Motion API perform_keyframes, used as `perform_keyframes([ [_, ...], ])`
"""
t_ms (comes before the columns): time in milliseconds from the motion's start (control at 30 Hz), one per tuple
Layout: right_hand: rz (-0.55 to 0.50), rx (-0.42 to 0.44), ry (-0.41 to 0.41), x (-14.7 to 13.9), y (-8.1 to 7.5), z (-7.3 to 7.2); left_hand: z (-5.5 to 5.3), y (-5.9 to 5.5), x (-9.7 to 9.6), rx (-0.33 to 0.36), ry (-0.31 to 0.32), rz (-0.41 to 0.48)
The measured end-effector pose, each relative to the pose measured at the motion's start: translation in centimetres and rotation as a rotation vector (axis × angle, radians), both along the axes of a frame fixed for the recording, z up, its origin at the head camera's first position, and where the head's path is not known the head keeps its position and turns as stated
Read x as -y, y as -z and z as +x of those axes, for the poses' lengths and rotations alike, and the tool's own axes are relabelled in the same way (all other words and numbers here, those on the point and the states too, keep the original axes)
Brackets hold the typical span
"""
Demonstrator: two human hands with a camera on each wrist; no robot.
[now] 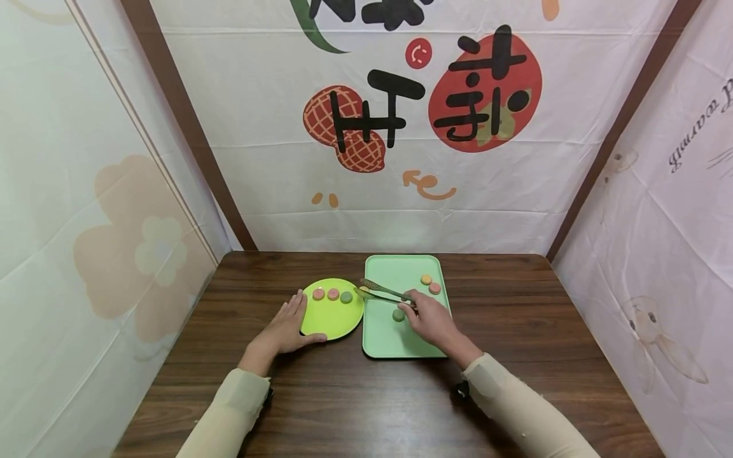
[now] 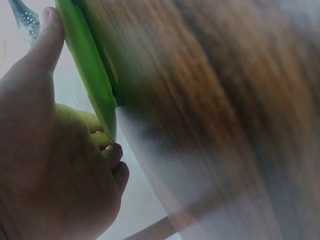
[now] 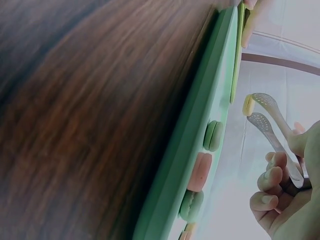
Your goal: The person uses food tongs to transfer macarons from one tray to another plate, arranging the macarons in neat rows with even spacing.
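Observation:
My left hand (image 1: 290, 326) rests at the left rim of a round yellow-green plate (image 1: 332, 324), fingers straight along the edge and thumb spread at its near side. Two pink macarons (image 1: 333, 294) and a green macaron (image 1: 346, 297) lie in a row on the plate. With my right hand (image 1: 432, 321) I grip metal tongs (image 3: 280, 120) with perforated tips. Pinched in those tips is a yellow macaron (image 3: 248, 105), held over the plate's right edge beside the tray. Under the right hand, a mint-green tray (image 1: 380, 340) carries several macarons, some hidden by the hand in the head view.
On the tray, a yellow macaron (image 1: 426, 279) and a pink macaron (image 1: 434, 288) sit toward the right, and a green macaron (image 1: 398, 315) nearer the middle. The brown wooden table (image 1: 355, 401) meets a printed white cloth (image 1: 355, 222) behind it, with more cloth at both sides.

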State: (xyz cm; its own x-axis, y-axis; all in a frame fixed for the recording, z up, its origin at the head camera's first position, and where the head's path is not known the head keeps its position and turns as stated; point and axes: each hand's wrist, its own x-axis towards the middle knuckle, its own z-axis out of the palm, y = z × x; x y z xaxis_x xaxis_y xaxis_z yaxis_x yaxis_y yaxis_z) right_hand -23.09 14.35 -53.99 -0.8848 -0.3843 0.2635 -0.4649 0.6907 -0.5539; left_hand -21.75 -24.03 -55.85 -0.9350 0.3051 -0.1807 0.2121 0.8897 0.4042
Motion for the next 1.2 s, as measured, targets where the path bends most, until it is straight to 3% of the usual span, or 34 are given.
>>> perform_keyframes([
  [767,0.034,-0.041,-0.016,2.2,0.5,0.3,0.3,-0.6,0.0,-0.005,0.008,0.007],
  [1200,0.043,-0.014,-0.055,3.2,0.5,0.3,0.3,-0.5,0.5,-0.008,0.009,0.004],
])
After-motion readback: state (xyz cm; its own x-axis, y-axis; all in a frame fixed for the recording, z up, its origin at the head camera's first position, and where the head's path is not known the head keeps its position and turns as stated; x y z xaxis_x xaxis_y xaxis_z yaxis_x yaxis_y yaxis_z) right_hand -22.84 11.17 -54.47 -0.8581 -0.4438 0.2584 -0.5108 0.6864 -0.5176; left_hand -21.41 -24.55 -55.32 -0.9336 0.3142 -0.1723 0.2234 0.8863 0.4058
